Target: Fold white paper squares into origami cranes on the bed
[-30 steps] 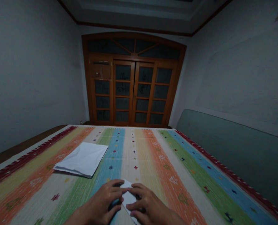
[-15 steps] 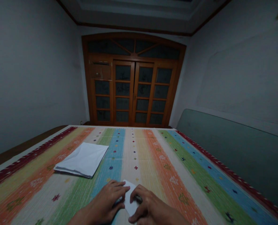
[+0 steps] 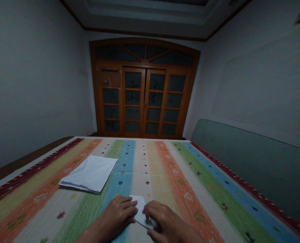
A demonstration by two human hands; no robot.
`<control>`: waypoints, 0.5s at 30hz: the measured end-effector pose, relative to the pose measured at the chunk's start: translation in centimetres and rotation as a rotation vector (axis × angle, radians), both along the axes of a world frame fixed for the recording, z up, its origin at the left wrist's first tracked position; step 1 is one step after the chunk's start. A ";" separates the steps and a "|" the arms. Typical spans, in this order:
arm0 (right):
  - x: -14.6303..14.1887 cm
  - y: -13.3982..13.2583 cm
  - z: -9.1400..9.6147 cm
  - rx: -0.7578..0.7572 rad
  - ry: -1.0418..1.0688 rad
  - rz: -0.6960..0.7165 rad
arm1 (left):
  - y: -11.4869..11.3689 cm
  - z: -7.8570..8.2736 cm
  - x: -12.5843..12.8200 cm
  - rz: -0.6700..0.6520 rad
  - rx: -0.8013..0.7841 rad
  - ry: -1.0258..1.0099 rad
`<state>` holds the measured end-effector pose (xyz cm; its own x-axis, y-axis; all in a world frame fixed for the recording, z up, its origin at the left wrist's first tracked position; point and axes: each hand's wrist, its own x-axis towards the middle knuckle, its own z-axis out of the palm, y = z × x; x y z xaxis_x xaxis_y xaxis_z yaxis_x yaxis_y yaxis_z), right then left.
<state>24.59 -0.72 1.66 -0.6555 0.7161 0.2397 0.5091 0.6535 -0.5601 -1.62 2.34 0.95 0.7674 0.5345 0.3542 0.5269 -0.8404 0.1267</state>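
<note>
At six o'clock our paper point(image 3: 139, 205) looks folded; how much is left we can't tell. Our left hand point(image 3: 119, 214) lies along its nine-o'clock edge, our right hand point(image 3: 166, 219) curls over its four; whether either pinches, we can't tell. Towards ten, a stack point(image 3: 90, 173) lies flat
</note>
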 end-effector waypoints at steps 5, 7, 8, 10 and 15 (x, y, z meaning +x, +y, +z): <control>0.3 0.2 0.2 0.123 -0.042 -0.009 | 0.0 0.0 -0.2 0.036 0.088 0.019; 0.3 0.3 0.1 0.150 -0.052 -0.012 | 0.0 -0.1 -0.2 0.036 0.134 0.014; 0.3 0.3 0.1 0.156 -0.054 -0.010 | 0.0 -0.3 -0.2 0.034 0.159 0.002; 0.2 0.4 0.0 0.164 -0.051 -0.004 | 0.0 -0.5 -0.2 0.022 0.205 -0.040; 0.1 0.2 0.1 0.110 -0.046 -0.050 | 0.0 -0.8 0.1 -0.012 0.262 -0.102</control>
